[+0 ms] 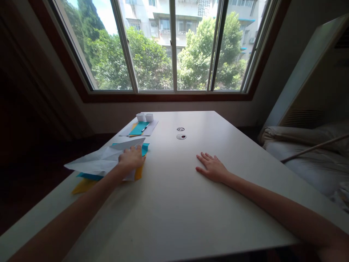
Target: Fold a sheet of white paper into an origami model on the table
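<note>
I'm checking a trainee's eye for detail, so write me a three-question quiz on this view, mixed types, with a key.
1. Multiple choice: In the paper pile at the left hand, what colour is the topmost sheet?
A) orange
B) white
C) turquoise

2. True or false: The right hand rests on the white tabletop with its fingers spread, holding nothing.

3. Count: How many small white containers stand at the far left of the tabletop?

Key: 1. B; 2. True; 3. Two.
</note>
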`<state>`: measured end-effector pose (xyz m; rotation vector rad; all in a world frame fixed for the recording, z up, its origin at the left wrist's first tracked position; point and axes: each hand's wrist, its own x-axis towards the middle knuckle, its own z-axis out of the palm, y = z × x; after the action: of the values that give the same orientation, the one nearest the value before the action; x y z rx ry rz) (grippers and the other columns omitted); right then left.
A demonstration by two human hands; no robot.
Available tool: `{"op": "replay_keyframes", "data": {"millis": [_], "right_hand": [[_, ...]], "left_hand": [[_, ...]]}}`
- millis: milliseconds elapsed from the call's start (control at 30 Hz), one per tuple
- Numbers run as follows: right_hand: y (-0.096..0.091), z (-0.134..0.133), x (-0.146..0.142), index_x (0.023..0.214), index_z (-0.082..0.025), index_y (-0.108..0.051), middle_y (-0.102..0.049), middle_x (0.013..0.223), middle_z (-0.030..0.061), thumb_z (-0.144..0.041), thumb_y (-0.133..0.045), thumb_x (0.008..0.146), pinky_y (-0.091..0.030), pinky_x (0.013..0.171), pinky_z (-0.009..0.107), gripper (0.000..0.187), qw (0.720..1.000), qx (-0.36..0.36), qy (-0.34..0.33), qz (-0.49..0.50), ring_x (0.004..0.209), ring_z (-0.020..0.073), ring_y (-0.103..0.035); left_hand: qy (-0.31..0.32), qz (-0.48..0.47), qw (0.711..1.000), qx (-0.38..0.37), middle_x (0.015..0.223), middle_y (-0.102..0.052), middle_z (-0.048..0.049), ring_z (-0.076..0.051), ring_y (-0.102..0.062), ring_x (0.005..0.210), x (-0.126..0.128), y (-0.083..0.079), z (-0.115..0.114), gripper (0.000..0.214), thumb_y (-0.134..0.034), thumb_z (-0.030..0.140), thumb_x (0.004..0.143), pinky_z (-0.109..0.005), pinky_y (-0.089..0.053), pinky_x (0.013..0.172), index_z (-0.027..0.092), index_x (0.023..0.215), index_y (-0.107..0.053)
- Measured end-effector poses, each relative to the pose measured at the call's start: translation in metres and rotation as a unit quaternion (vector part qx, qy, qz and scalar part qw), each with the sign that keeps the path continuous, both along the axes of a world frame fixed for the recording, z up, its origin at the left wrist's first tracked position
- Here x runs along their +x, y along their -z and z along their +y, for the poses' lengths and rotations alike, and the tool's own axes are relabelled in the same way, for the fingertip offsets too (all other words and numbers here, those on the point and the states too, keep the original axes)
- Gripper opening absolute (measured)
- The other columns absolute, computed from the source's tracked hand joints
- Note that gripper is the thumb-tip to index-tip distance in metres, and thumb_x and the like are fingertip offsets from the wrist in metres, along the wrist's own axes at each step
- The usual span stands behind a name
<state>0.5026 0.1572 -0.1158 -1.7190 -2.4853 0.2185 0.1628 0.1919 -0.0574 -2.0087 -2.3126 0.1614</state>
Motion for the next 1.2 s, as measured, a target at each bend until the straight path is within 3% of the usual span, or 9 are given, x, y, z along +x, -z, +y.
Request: {"op": "replay_keyframes", "data": {"millis": [167,367,500,633,767,900,1033,1133,1200], "right_hand": [[0.000,0.000,-0.001,0.142,-0.023,-0.024,-0.020,0.147,0.0068,-0.064,-0.025,0.085,-0.014,0.107,0.048,0.070,1.000,0.003,0.001,-0.003,0.135,0.0252,-0.017],[-0.002,-0.001,0.000,0.142,-0.024,-0.023,-0.019,0.148,0.0068,-0.063,-0.024,0.086,-0.014,0.107,0.047,0.069,1.000,0.000,0.000,-0.008,0.135,0.0251,-0.017],[-0.002,-0.001,0.000,0.142,-0.024,-0.023,-0.019,0.148,0.0065,-0.063,-0.025,0.086,-0.014,0.107,0.047,0.069,1.000,0.000,0.001,-0.010,0.135,0.0249,-0.016],[-0.001,0.000,0.000,0.142,-0.024,-0.022,-0.018,0.148,0.0063,-0.063,-0.024,0.086,-0.014,0.107,0.047,0.069,1.000,-0.001,0.000,-0.007,0.135,0.0251,-0.016],[0.001,0.000,0.001,0.142,-0.024,-0.023,-0.019,0.148,0.0065,-0.064,-0.023,0.085,-0.014,0.107,0.048,0.070,1.000,0.007,-0.002,-0.002,0.135,0.0250,-0.017],[0.001,0.000,0.002,0.142,-0.023,-0.024,-0.020,0.147,0.0078,-0.064,-0.023,0.086,-0.014,0.106,0.048,0.070,1.000,0.014,-0.007,-0.005,0.135,0.0253,-0.019],[-0.001,-0.001,0.001,0.142,-0.023,-0.024,-0.020,0.147,0.0078,-0.064,-0.023,0.086,-0.015,0.106,0.047,0.069,1.000,0.010,-0.007,-0.007,0.135,0.0254,-0.018],[0.000,0.000,0.001,0.142,-0.023,-0.024,-0.021,0.147,0.0074,-0.064,-0.024,0.085,-0.015,0.107,0.047,0.070,1.000,0.011,-0.006,-0.006,0.135,0.0252,-0.018],[0.000,0.003,0.003,0.140,-0.023,-0.030,-0.025,0.146,0.0065,-0.062,-0.028,0.086,-0.016,0.107,0.045,0.067,1.000,0.015,-0.009,-0.001,0.134,0.0247,-0.021]], "left_hand": [[-0.007,-0.029,0.999,-0.035,0.115,-0.054,-0.0173,-0.036,-0.053,0.103,-0.017,0.022,0.000,0.043,-0.034,0.041,0.086,-0.050,-0.043,0.079,0.016,0.119,-0.045],[0.017,-0.058,0.997,-0.044,0.118,-0.055,-0.0143,-0.032,-0.052,0.105,-0.028,0.020,0.001,0.040,-0.032,0.043,0.086,-0.045,-0.042,0.083,0.018,0.110,-0.053],[0.045,-0.078,0.995,-0.044,0.114,-0.058,-0.0117,-0.026,-0.055,0.101,-0.034,0.012,-0.001,0.035,-0.035,0.037,0.085,-0.035,-0.044,0.081,0.018,0.105,-0.057],[0.041,-0.071,0.997,-0.016,0.097,-0.063,-0.0110,-0.026,-0.058,0.088,-0.035,0.000,-0.011,0.032,-0.035,0.033,0.085,-0.035,-0.045,0.073,0.017,0.092,-0.062],[0.029,-0.044,0.997,0.058,0.093,-0.061,-0.0107,-0.029,-0.058,0.087,-0.030,-0.023,-0.026,0.033,-0.032,0.032,0.087,-0.039,-0.045,0.071,0.017,0.094,-0.061],[0.033,-0.007,0.982,0.188,0.093,-0.057,-0.0093,-0.030,-0.057,0.086,-0.012,-0.051,-0.041,0.037,-0.024,0.037,0.091,-0.043,-0.044,0.073,0.019,0.094,-0.057],[0.166,0.003,0.962,0.215,0.095,-0.056,-0.0094,-0.026,-0.054,0.090,0.027,-0.057,-0.055,0.033,-0.025,0.034,0.092,-0.040,-0.046,0.073,0.018,0.090,-0.054],[0.334,-0.044,0.934,0.121,0.103,-0.057,-0.0090,-0.023,-0.052,0.099,0.061,-0.037,-0.064,0.029,-0.028,0.027,0.092,-0.037,-0.047,0.080,0.018,0.090,-0.056],[0.427,-0.070,0.898,0.075,0.120,-0.053,-0.0087,-0.024,-0.040,0.119,0.078,-0.018,-0.070,0.027,-0.031,0.021,0.091,-0.040,-0.039,0.096,0.018,0.088,-0.058]]}}
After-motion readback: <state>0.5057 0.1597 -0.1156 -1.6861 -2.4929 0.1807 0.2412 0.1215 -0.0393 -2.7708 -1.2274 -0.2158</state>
